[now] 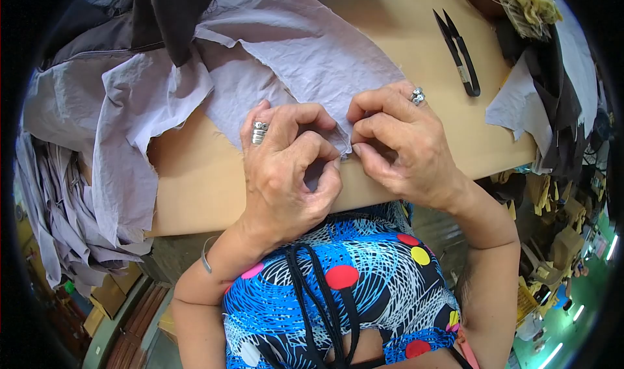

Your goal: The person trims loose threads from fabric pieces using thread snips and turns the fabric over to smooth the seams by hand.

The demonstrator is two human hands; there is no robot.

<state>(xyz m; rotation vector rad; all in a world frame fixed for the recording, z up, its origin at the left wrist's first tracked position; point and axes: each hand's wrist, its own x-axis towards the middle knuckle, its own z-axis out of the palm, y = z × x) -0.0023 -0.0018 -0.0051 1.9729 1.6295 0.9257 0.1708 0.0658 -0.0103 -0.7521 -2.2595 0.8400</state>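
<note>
Pale lilac-grey fabric [299,44] spreads over the tan table, and its lower corner reaches the space between my two hands. My left hand [289,161], with rings on one finger, is closed, thumb and index finger pinched at the cloth's edge. Closed in a pinch on the same corner, just to the right, is my right hand [406,144], which wears a flower-shaped ring. The fingertips of both hands are close together. Black thread snips [460,57] lie on the table beyond my right hand.
Dark fabric [169,14] is heaped at the upper left, and more lilac cloth hangs over the left side of the table [195,200]. Light and dark scraps [523,102] lie at the right edge. A yellowish bundle [530,5] sits at the upper right.
</note>
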